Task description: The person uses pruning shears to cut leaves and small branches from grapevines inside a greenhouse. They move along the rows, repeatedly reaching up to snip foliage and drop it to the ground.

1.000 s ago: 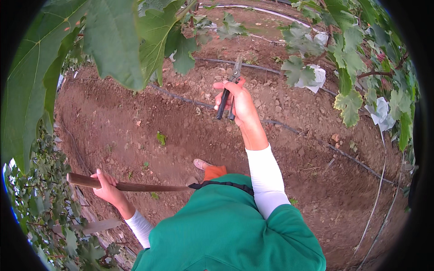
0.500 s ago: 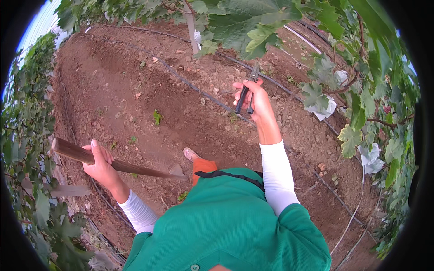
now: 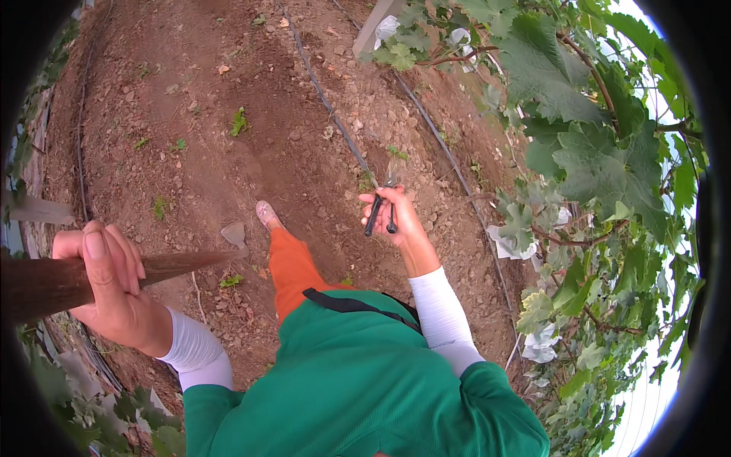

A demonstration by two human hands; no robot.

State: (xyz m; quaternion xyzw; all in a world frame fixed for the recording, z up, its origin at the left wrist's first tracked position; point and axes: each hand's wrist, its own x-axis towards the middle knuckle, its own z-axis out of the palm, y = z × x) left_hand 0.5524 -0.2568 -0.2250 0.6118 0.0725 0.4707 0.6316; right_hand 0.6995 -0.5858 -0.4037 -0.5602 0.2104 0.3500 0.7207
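**Hoe and Shears Held Over the Vineyard Row**

Nearest the camera, a green shirt (image 3: 358, 381) fills the lower middle of the view, with white sleeves running out to both hands. To the left of the shirt, the left hand (image 3: 106, 286) is wrapped fully around a brown wooden handle (image 3: 46, 283); the fingers are closed tight on it. The long axis of the handle lies nearly level, running from the left edge toward the shirt, and it ends at a small grey blade (image 3: 234, 233) close above the soil. Ahead of the shirt, an orange trouser leg (image 3: 289, 263) and a pale shoe (image 3: 266, 212) are seen on the ground, just beside the blade.

Farther out, up and right of the shirt, the right hand (image 3: 400, 221) is closed about a pair of pruning shears (image 3: 381, 206), whose dark grips point down from the fist and whose tip points away. Whether the blades are parted cannot be told.

Beyond the shears, black irrigation hoses (image 3: 335, 122) cross the brown soil (image 3: 213, 114). Well right of the shirt, vine leaves (image 3: 594, 160) and white paper bags (image 3: 506, 244) are seen; the right hand is the nearer to them.
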